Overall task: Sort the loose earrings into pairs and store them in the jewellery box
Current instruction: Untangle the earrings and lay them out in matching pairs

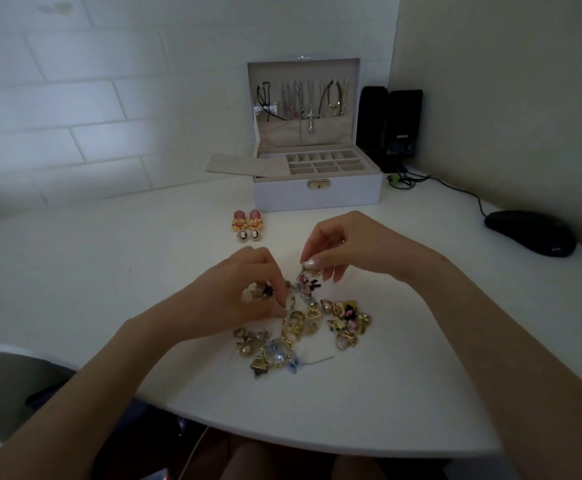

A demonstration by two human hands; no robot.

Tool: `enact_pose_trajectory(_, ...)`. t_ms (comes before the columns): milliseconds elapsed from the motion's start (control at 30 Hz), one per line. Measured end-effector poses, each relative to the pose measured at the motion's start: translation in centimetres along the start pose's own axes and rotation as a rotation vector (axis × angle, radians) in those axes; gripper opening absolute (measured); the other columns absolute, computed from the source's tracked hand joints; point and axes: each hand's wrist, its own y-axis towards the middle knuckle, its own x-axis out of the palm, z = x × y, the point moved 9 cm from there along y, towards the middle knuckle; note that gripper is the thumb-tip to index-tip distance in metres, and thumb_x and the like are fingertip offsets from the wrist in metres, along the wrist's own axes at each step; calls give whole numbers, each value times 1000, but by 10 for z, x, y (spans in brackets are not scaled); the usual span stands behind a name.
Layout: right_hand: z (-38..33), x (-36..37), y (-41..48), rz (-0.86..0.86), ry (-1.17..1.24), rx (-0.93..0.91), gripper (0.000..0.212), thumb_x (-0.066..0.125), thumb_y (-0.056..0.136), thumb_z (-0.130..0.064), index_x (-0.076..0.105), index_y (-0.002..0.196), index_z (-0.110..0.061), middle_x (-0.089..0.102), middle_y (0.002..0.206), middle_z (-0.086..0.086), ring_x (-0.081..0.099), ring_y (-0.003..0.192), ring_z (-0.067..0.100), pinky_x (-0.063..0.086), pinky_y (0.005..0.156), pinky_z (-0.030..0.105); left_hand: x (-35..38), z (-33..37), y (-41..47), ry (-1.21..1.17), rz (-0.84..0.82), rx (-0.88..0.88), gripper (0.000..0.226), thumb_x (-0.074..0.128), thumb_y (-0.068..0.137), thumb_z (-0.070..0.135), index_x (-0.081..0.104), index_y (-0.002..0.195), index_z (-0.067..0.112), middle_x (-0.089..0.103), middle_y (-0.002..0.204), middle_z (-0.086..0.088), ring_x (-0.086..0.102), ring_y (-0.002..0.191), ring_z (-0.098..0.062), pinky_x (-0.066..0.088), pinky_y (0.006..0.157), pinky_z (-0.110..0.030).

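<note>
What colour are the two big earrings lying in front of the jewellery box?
The earrings are pink with gold settings; head view.

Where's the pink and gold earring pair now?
Head view: the pink and gold pair lies on the table near the jewellery box's front-left corner, with the cameo pair just nearer the camera.
</note>
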Motion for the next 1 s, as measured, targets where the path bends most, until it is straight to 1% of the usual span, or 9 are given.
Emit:
enact_pose_trajectory(100,1,2,-1,-24,-17,10,5,68,82,-7,69,87,-8,71,78,6,65,64,13,53,61,22,-5,-2,1,65,29,-32,13,70,78,34,59,80,41,52,95,16,46,96,-3,41,83,-21)
enact_pose_trajectory(167,3,4,-1,-43,-33,19,5,68,83,-8,69,88,-8,70,80,7,65,64,13,54,61,22,-5,-2,0,26,-3,-22,8,67,77,41,61,82,42,52,95,17,45,97,-3,39,84,-19)
enact_pose_trajectory(267,5,7,-1,-70,-63,33,6,68,83,-8,70,89,-8,71,82,7,65,63,11,55,62,23,3,4,-4,-38,-87,41,23,61,73,57,63,89,41,51,97,18,46,101,-9,38,86,-18)
enact_pose_trajectory(400,7,11,-2,-104,-89,46,6,68,83,-7,70,89,-7,71,87,10,64,61,10,53,59,21,13,12,-1,24,-97,82,19,67,71,54,61,85,43,50,97,18,45,98,-8,38,84,-23)
enact_pose_trajectory(533,7,11,-1,-109,-92,44,7,67,84,-7,69,91,-7,71,85,8,65,62,11,53,60,21,13,11,-1,5,-106,88,15,56,72,60,57,83,48,49,98,18,46,101,-9,39,86,-24)
enact_pose_trajectory(700,6,11,0,-102,-90,41,7,67,84,-8,69,91,-9,72,87,7,65,64,12,55,62,23,7,13,0,-38,-33,99,20,57,76,53,63,85,36,54,95,14,51,97,-13,43,84,-29)
enact_pose_trajectory(900,3,9,-1,-86,-70,30,9,66,84,-7,70,92,-10,71,86,8,64,64,12,53,59,21,-6,8,0,-442,32,26,9,67,76,34,67,79,26,59,85,7,55,79,-24,47,73,-31)
enact_pose_trajectory(933,3,9,-1,-83,-66,27,9,66,85,-7,70,92,-11,71,84,6,64,63,11,52,59,21,-8,7,-1,-515,38,-4,3,68,76,30,68,76,27,60,81,8,56,76,-20,47,71,-26)
enact_pose_trajectory(1000,2,9,-1,-82,-55,21,10,65,85,-6,71,92,-11,70,80,3,63,63,10,51,58,20,-12,5,-2,-621,57,-38,10,65,77,21,67,71,28,61,73,11,56,70,-7,45,69,-16)
